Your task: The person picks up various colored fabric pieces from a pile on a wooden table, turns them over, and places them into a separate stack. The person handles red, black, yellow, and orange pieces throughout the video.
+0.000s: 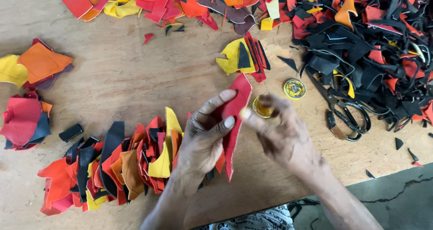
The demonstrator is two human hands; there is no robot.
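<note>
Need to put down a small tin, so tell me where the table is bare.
Bare wood lies between the top scrap heap, the left piles and the overlapped row. The black heap and scissors crowd the right.

Red leather strip [233, 121]; small yellow tin [262, 107] with yellow lid [294, 89]; black scissors [345, 115]; red, orange, yellow, black scraps [122, 167]; tan wooden table [149, 76].

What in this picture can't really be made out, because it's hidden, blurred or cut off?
- Right hand: blurred in the head view; its fingertips on the red leather piece are unclear.
- Small yellow tin: partly hidden behind the right hand; contents unclear.
- Scissors: blade tips buried under the black scrap heap.
- Scrap piles along the top edge: cut off by the frame.
- Left hand: palm faces away.
</note>
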